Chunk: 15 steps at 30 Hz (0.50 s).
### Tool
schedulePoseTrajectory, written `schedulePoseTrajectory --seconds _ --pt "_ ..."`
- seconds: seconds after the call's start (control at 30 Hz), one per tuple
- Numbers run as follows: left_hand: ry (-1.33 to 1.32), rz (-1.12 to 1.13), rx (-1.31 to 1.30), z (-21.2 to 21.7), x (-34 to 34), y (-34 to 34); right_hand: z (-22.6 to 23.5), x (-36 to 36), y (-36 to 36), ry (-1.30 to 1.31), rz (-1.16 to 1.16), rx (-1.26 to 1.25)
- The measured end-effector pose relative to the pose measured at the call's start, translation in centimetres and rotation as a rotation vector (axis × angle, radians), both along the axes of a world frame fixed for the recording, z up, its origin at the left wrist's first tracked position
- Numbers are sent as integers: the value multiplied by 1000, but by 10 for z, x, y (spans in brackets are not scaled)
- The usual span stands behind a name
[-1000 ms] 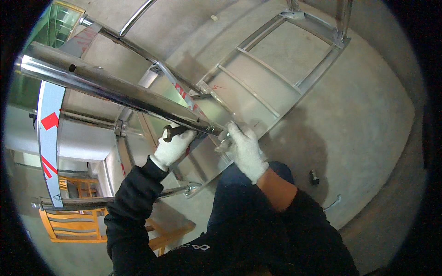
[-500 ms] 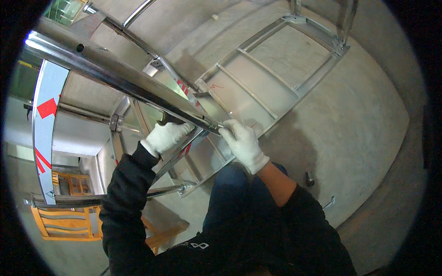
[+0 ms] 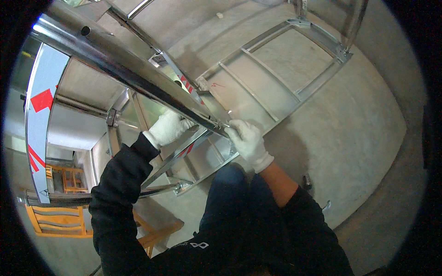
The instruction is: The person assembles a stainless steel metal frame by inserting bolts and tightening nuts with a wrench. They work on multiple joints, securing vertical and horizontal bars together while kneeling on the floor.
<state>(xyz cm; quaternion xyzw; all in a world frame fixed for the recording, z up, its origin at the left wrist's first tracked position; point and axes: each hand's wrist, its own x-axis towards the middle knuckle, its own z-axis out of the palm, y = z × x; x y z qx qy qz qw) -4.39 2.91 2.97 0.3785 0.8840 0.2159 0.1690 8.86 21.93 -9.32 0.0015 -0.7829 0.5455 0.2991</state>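
Note:
A long shiny steel tube (image 3: 124, 69) runs from the upper left down to the middle of the view. My left hand (image 3: 169, 128), in a white glove, sits under the tube with its fingers curled around it. My right hand (image 3: 246, 138), also gloved in white, pinches the tube's lower end where a small fitting joins it to a metal frame (image 3: 271, 78). The frame is a ladder-like rack of thin steel bars lying over the concrete floor. Black sleeves cover my arms; the right sleeve is pushed up.
Another steel tube (image 3: 92, 198) lies across the lower left. A wooden chair-like frame (image 3: 69, 221) stands at the lower left. A white panel with red marks (image 3: 39, 115) stands at the left. Small metal parts (image 3: 307, 181) lie on the concrete floor (image 3: 359, 138) at the right.
My view has shifted, so the tube now sits higher and closer. Both hands stay on the tube; the left hand has moved up along it slightly.

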Motion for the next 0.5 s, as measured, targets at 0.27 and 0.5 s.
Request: schedulePoseTrajectory --seconds 0.27,0.5 --pt "-331 182 165 7 11 3 -5 -6 9 131 47 132" --pt "-337 175 293 -12 11 -9 -5 -15 17 186 120 241"
